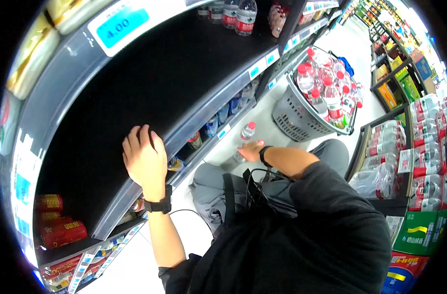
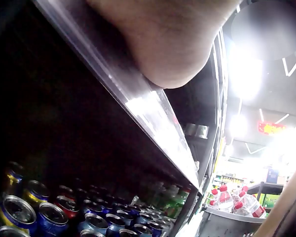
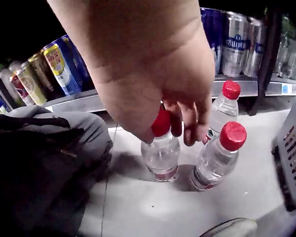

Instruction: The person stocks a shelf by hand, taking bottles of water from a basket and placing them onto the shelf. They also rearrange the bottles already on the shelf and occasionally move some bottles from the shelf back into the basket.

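My right hand (image 1: 251, 151) is low over the floor, its thumb and fingers pinching the red cap of a clear water bottle (image 3: 161, 155) that stands upright. Two more red-capped water bottles stand beside it in the right wrist view, one in front (image 3: 216, 160) and one behind (image 3: 226, 111). My left hand (image 1: 146, 159) rests on the front edge of the black shelf (image 1: 150, 83) with its fingers spread and nothing held. Only the heel of that hand shows in the left wrist view.
A grey basket (image 1: 294, 112) heaped with red-capped bottles stands on the floor ahead. Below the shelf edge are rows of drink cans (image 2: 53, 217). Red packs (image 1: 62, 232) lie at the shelf's near end. Wrapped bottles (image 1: 426, 147) are stacked on the right.
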Demonstrator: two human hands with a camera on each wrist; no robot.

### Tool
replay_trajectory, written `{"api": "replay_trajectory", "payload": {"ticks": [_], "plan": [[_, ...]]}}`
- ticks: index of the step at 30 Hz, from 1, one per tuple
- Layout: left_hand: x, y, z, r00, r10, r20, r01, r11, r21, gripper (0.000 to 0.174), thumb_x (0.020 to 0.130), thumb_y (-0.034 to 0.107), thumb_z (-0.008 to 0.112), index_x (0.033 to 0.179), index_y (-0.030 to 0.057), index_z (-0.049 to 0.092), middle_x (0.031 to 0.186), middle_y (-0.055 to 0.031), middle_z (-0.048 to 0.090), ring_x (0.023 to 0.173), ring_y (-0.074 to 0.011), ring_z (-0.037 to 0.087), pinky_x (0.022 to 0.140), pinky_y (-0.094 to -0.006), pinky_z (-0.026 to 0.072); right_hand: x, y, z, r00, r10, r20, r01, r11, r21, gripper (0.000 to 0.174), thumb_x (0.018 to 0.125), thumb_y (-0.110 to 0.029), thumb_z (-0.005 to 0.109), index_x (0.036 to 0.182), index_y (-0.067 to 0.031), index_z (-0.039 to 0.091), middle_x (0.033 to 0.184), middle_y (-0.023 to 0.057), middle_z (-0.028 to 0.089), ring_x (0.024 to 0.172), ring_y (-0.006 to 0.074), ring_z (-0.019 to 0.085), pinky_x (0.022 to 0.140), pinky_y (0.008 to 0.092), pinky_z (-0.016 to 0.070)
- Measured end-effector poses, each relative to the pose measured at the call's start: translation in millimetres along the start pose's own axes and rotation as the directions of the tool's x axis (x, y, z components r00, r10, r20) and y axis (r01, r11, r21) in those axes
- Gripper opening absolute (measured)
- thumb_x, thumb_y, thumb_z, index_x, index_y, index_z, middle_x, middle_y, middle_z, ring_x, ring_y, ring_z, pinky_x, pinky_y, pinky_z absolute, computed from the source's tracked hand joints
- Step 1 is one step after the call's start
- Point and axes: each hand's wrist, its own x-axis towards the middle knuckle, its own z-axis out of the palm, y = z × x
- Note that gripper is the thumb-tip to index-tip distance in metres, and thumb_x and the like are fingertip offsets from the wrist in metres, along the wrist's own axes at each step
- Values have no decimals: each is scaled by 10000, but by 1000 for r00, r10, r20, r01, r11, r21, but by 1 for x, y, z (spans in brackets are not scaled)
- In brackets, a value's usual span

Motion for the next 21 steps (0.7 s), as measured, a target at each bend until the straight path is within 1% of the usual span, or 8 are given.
{"api": "replay_trajectory", "payload": {"ticks": [3,7,9,11,13,16,19,21], "plan": [[0,-1,0,1000,-12,0,12,1000,6,195,933,226,584,1056,120,692,1138,-16,651,1030,-244,618,853,-377,511,12,-5,17,989,30,-143,-20,997,74,391,861,-124,591,1246,-66,551,1116,223,651,996,408,672,813,509,553],[0,1,-2,1000,-11,-18,12,999,32,200,929,225,584,1053,117,697,1144,-20,651,1050,-240,612,866,-375,510,5,-6,12,978,47,-205,-22,992,121,361,853,-164,584,1196,-55,564,1045,233,662,961,414,671,791,512,551],[0,1,-2,1000,-28,9,28,999,22,210,928,230,582,1064,118,697,1158,-17,648,1058,-238,610,876,-372,507,-30,-16,-21,979,-4,-203,42,982,183,380,843,-203,595,1196,-65,562,1019,232,666,952,413,670,782,511,547],[0,2,-4,998,-54,28,53,998,13,216,931,237,580,1070,120,696,1173,-12,644,1060,-236,609,876,-371,507,-73,-23,-80,993,31,-116,-4,974,227,363,847,-247,605,1165,-73,580,1008,229,662,924,413,669,761,501,543],[2,3,-7,997,-65,35,64,998,14,218,933,239,579,1073,121,697,1181,-11,641,1058,-239,609,871,-367,509,-121,-29,-135,985,42,-168,5,963,270,278,849,-256,641,1024,-50,579,991,229,659,904,412,662,754,500,528],[1,3,-5,997,-81,20,81,996,24,214,926,233,590,1073,119,696,1189,-13,640,1051,-240,612,870,-366,507,-186,-20,-186,776,-35,-630,169,974,154,290,868,-314,678,988,-64,594,895,168,638,805,377,643,707,468,518],[1,1,-2,996,-94,3,93,995,26,224,924,242,593,1083,120,692,1200,-15,639,1053,-235,611,854,-366,507,-229,-12,-254,481,-106,-870,166,986,-28,260,880,-275,703,987,-59,606,850,119,608,781,305,605,710,409,502],[1,1,-2,994,-111,12,111,994,20,228,923,243,593,1089,121,690,1202,-15,639,1056,-235,609,851,-368,506,-241,2,-293,402,29,-915,82,994,67,250,897,-244,691,1033,-50,610,874,118,610,844,281,597,749,386,492]]}}
